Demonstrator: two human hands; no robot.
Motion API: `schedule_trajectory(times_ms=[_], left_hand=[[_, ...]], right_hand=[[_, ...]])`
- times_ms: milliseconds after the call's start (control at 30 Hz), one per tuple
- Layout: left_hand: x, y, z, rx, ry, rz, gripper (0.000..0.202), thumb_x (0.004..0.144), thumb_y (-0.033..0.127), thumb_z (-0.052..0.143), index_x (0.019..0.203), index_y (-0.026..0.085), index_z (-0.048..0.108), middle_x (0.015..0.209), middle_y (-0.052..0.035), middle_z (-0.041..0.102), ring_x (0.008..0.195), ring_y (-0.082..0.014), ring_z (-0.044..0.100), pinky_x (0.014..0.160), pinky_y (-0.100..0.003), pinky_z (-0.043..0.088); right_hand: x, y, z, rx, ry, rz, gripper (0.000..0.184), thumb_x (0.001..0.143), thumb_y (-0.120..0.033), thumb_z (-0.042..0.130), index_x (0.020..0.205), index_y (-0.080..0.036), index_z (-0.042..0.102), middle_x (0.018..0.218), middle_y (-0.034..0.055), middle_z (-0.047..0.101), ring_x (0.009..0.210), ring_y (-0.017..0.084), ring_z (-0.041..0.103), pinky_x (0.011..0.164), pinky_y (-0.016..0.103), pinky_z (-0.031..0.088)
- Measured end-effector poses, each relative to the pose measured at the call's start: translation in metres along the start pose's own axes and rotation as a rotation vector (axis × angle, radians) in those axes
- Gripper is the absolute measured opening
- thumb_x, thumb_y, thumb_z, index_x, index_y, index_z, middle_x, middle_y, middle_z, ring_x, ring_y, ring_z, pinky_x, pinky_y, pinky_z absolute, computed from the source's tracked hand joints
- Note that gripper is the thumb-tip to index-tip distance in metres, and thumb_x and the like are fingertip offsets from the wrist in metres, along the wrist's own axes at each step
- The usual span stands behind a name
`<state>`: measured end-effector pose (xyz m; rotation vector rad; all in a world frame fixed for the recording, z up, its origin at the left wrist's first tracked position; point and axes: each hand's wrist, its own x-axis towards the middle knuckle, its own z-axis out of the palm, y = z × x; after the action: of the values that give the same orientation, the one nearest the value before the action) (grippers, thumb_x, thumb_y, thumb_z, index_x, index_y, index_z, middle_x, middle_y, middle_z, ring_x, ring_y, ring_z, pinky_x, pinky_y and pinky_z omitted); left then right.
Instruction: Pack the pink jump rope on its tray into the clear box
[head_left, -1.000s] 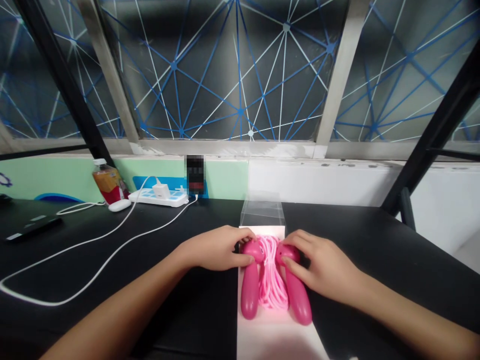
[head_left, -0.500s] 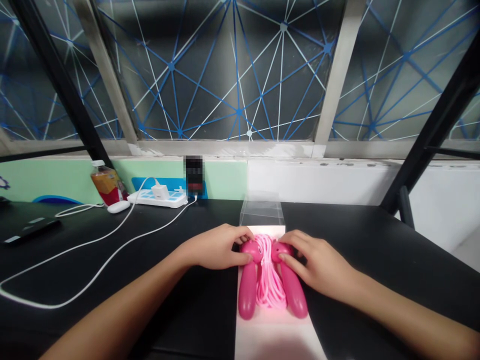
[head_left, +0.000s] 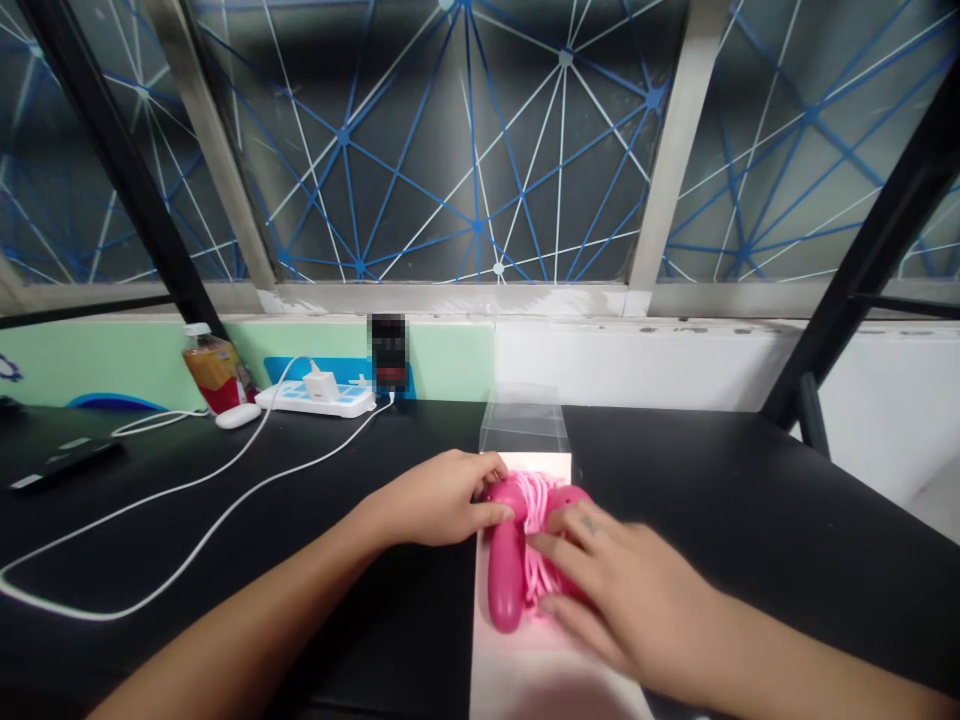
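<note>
Handles (head_left: 506,580), two, rounded pink plastic: your left hand (head_left: 441,498) pinches one, lengthwise toward you; half-open right hand (head_left: 634,580) covers another, grip unclear.

Those pink handles (head_left: 506,580) look like smooth, glossy plastic. The black tabletop (head_left: 675,460) near me seems matt, the see-through flap (head_left: 525,425) thin, shiny plastic.

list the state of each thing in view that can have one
Pink jump rope cord: looped in a bundle
Left handle: held by left hand
Right handle: mostly hidden by right hand
Drink bottle: capped
White charger: plugged into power strip
Black device: upright, cable attached
</note>
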<state>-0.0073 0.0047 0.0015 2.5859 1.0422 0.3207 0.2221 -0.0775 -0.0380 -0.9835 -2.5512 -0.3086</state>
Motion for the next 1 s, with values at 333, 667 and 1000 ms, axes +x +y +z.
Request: schedule_trajectory(times_ms=[333,667,1000], left_hand=[[0.009,0.001,0.015,0.097,0.187,0.061,0.032,0.089,0.046,0.061,0.111,0.023,0.063,0.097,-0.0024,0.068,0.084,-0.0189,0.063,0.075,-0.029,0.048],[0.027,-0.052,0.008,0.099,0.302,0.005,0.048,0.098,0.037,0.042,0.143,0.021,0.044,0.157,-0.0067,0.03,0.143,-0.0224,0.032,0.118,-0.038,0.028],[0.033,-0.069,0.017,0.009,0.265,0.026,0.039,0.093,0.038,0.049,0.127,0.022,0.058,0.151,-0.008,0.041,0.137,-0.0263,0.042,0.104,-0.04,0.047]], right_hand=[[0.005,-0.01,0.003,-0.182,-0.092,-0.067,0.043,0.091,-0.045,0.054,0.13,-0.025,0.052,0.092,0.009,0.066,0.082,0.028,0.058,0.057,0.034,0.045],[0.008,0.006,0.008,-0.146,-0.106,-0.099,0.032,0.092,-0.038,0.056,0.124,-0.032,0.054,0.093,0.0063,0.065,0.088,0.027,0.057,0.062,0.033,0.048],[0.009,0.016,0.013,-0.158,-0.075,-0.107,0.036,0.093,-0.039,0.054,0.128,-0.031,0.053,0.091,0.0064,0.064,0.088,0.028,0.056,0.063,0.034,0.047]])
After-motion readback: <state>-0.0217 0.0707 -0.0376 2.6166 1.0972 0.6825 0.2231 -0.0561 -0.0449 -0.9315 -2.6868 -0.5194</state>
